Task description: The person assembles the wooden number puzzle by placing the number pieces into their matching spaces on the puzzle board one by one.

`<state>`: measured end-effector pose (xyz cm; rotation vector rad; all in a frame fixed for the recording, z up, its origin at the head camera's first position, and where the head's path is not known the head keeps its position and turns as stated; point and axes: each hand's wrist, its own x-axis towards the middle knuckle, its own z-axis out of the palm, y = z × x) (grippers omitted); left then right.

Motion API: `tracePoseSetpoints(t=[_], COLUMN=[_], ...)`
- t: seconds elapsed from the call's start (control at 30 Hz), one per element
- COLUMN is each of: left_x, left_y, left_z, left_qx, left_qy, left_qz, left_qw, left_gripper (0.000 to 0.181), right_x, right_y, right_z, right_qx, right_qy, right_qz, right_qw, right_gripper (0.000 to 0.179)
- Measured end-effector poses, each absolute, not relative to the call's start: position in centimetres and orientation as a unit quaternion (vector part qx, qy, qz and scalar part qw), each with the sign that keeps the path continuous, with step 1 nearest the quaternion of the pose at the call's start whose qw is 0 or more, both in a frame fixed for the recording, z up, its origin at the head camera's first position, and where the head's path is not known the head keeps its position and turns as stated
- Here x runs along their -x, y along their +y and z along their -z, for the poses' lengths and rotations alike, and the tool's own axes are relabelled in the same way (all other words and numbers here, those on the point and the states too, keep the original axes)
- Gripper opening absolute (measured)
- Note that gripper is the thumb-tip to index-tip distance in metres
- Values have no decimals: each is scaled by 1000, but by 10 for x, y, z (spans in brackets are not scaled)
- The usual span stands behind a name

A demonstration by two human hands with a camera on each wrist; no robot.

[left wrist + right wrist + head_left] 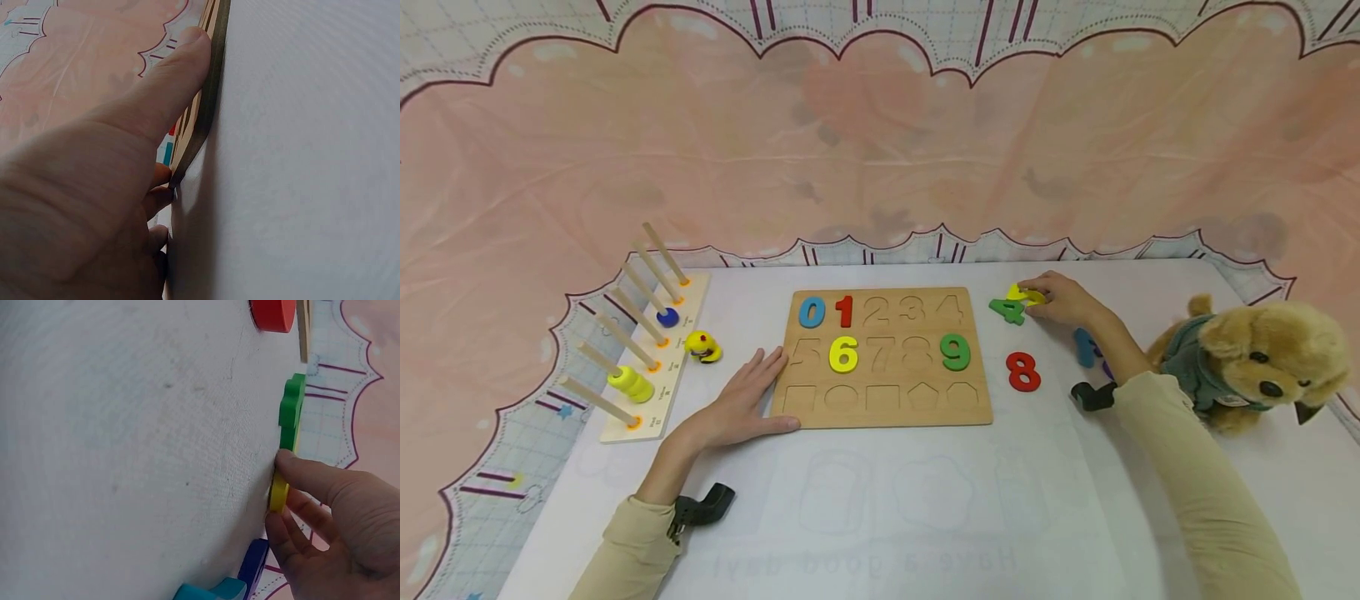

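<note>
A wooden number board point(887, 407) lies flat on the table, with a blue 0 point(812, 312), a red 1 point(845, 312), a yellow 6 point(843, 355) and a green 9 point(955, 352) in it; its other outlines hold no pieces. My left hand point(741, 404) rests at the board's left edge, thumb by the near corner and fingers extended. To the right of the board, my right hand point(1063, 298) pinches a yellow number piece point(279, 492) between thumb and fingers. Which digit it is cannot be made out. Close against it lies a green 4 point(1007, 311).
A red 8 point(1023, 372) lies right of the board. Blue point(1085, 347) and purple pieces sit partly behind the right forearm. A plush dog point(1247, 367) stands far right. At left are a peg stand point(658, 412) with rings and a small yellow toy point(703, 346).
</note>
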<state>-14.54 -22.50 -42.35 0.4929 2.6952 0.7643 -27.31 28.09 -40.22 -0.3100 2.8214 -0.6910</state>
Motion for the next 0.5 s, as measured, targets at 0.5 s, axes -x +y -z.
tracePoseSetpoints(t=[0.5], left_x=[147], left_y=[-225], left_z=[426], left_qx=[-176], left_qy=[937], left_qz=[-263], left_qw=[145], left_gripper=[104], right_x=[270], right_y=[281], right_z=[390], right_qx=[114], right_qy=[958], right_qz=[256], right_qw=[67], right_gripper=[48])
